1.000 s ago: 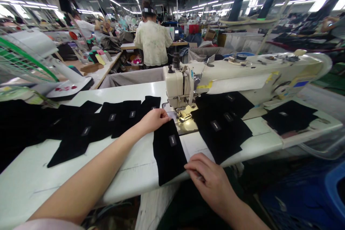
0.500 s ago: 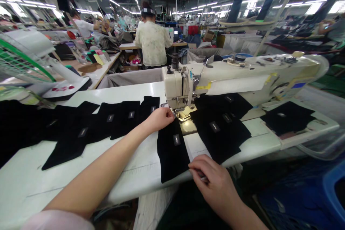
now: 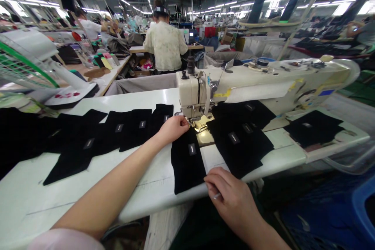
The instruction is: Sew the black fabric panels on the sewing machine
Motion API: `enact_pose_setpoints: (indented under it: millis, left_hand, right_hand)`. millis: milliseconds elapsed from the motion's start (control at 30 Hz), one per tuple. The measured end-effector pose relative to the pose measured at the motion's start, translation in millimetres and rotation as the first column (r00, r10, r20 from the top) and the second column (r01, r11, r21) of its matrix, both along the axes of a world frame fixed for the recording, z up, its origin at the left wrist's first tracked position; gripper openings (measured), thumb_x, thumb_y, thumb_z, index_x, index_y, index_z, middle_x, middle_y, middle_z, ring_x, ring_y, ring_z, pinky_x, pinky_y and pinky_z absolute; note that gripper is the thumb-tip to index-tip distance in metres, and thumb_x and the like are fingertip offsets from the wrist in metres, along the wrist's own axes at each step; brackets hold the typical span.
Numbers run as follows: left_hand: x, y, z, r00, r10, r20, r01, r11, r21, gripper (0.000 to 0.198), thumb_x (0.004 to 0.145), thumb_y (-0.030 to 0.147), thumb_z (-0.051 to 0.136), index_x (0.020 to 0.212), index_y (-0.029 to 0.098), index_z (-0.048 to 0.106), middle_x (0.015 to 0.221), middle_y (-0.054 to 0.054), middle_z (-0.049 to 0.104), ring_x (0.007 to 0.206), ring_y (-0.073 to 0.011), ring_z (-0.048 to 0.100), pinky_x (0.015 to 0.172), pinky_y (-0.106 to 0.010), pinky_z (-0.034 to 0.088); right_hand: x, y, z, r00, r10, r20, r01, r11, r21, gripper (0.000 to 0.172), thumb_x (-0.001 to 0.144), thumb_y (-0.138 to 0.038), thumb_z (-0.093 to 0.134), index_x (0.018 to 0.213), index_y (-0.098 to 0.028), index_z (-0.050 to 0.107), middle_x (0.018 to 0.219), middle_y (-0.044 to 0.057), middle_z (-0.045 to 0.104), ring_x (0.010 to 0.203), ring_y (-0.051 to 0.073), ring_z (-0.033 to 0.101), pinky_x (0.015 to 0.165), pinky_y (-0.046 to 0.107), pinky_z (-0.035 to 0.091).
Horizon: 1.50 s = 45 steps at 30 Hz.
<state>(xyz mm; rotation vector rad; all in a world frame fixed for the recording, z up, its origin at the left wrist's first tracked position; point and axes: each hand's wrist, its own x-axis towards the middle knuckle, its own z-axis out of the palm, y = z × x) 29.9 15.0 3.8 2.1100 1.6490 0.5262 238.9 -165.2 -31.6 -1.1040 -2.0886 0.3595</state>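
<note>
My left hand lies on the upper end of a black fabric piece, close to the sewing machine's metal presser foot. That piece has a small pale label and runs across the white table top. At its lower right corner is my right hand, its fingers closed on a small silver tool, whose exact kind I cannot tell. A row of labelled black pieces lies to the left, and more lie right of the needle area.
The cream industrial sewing machine stands at the table's back. A further black piece lies at the right end. A fan with a green guard stands at left, a blue bin sits low right, and a co-worker works beyond.
The black piece has swung more upright and shifted right, nearer the presser foot. My left hand has moved right with it. My right hand has shifted only slightly.
</note>
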Motion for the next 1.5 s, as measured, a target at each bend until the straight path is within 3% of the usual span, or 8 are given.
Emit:
enact_pose_setpoints:
  millis: [633, 1000, 1167, 1233, 1333, 1367, 1433, 1500]
  left_hand:
    - [0, 2, 0.9, 1.000, 0.002, 0.006, -0.002, 1.000, -0.021, 0.013, 0.076, 0.021, 0.060, 0.064, 0.018, 0.059, 0.069, 0.000, 0.066, 0.065, -0.0156, 0.061, 0.063, -0.026, 0.041]
    - [-1, 8, 0.3, 0.999, 0.010, -0.053, -0.009, 1.000, 0.007, 0.022, 0.079, 0.027, 0.059, 0.059, 0.019, 0.053, 0.063, 0.000, 0.062, 0.062, -0.0163, 0.058, 0.059, -0.027, 0.037]
    - [-1, 5, 5.3, 0.996, -0.002, -0.089, 0.005, 0.999, 0.038, 0.015, 0.082, 0.025, 0.061, 0.069, 0.017, 0.059, 0.073, -0.003, 0.065, 0.069, -0.0180, 0.060, 0.064, -0.027, 0.042]
    - [-1, -8, 11.6, 0.989, 0.015, -0.149, 0.010, 0.986, 0.165, 0.010, 0.085, 0.025, 0.062, 0.085, 0.015, 0.064, 0.092, -0.008, 0.066, 0.083, -0.0216, 0.062, 0.072, -0.030, 0.046]
    - [1, -48, 22.1, 0.951, 0.025, -0.308, 0.107, 0.909, 0.404, 0.015, 0.091, 0.025, 0.058, 0.095, 0.014, 0.067, 0.107, -0.013, 0.063, 0.097, -0.0266, 0.060, 0.080, -0.036, 0.049]
    - [2, -66, 24.0, 0.941, -0.042, -0.335, 0.185, 0.894, 0.408, 0.017, 0.093, 0.025, 0.055, 0.091, 0.015, 0.068, 0.101, -0.012, 0.064, 0.093, -0.0255, 0.060, 0.079, -0.037, 0.050]
    - [3, -104, 22.7, 0.901, -0.312, -0.301, 0.402, 0.862, 0.310, 0.023, 0.096, 0.023, 0.050, 0.083, 0.018, 0.068, 0.085, -0.007, 0.064, 0.079, -0.0201, 0.060, 0.073, -0.033, 0.052]
    - [3, -136, 15.0, 0.815, -0.508, -0.279, 0.571, 0.787, 0.235, 0.020, 0.095, 0.019, 0.048, 0.094, 0.019, 0.068, 0.088, -0.007, 0.065, 0.080, -0.0196, 0.061, 0.070, -0.031, 0.055]
  right_hand:
    - [-1, 3, 1.6, 0.999, 0.018, 0.041, -0.016, 0.999, -0.041, 0.018, 0.094, -0.011, 0.046, 0.095, -0.019, 0.062, 0.095, 0.005, 0.065, 0.082, 0.018, 0.062, 0.073, 0.029, 0.046]
    - [-3, 8, 7.8, 0.996, 0.015, 0.089, -0.008, 0.996, -0.084, 0.020, 0.090, -0.008, 0.044, 0.093, -0.019, 0.061, 0.092, 0.004, 0.063, 0.077, 0.017, 0.058, 0.064, 0.028, 0.041]
    - [-3, 8, 6.5, 0.995, 0.009, 0.097, 0.000, 0.996, -0.092, 0.021, 0.091, -0.008, 0.045, 0.094, -0.019, 0.062, 0.094, 0.005, 0.063, 0.078, 0.017, 0.058, 0.063, 0.027, 0.039]
    - [-2, 7, 7.1, 0.994, 0.007, 0.107, 0.005, 0.994, -0.109, 0.021, 0.091, -0.009, 0.045, 0.096, -0.019, 0.063, 0.097, 0.005, 0.063, 0.079, 0.017, 0.059, 0.062, 0.027, 0.039]
    - [0, 4, 8.4, 0.991, 0.004, 0.137, 0.011, 0.994, -0.108, 0.024, 0.092, -0.010, 0.045, 0.102, -0.020, 0.065, 0.095, 0.005, 0.062, 0.076, 0.017, 0.059, 0.060, 0.027, 0.038]
    - [1, 3, 8.5, 0.988, 0.006, 0.154, 0.008, 0.995, -0.096, 0.026, 0.092, -0.011, 0.045, 0.104, -0.020, 0.066, 0.092, 0.004, 0.062, 0.073, 0.017, 0.059, 0.058, 0.028, 0.037]
    - [4, 1, 8.2, 0.980, 0.011, 0.198, 0.002, 0.998, -0.066, 0.030, 0.091, -0.010, 0.045, 0.109, -0.020, 0.066, 0.083, 0.003, 0.060, 0.065, 0.017, 0.057, 0.056, 0.029, 0.036]
    - [7, -1, 7.5, 0.970, 0.017, 0.243, -0.005, 0.999, -0.050, 0.032, 0.092, -0.011, 0.044, 0.113, -0.020, 0.066, 0.076, 0.001, 0.060, 0.060, 0.018, 0.056, 0.054, 0.030, 0.035]
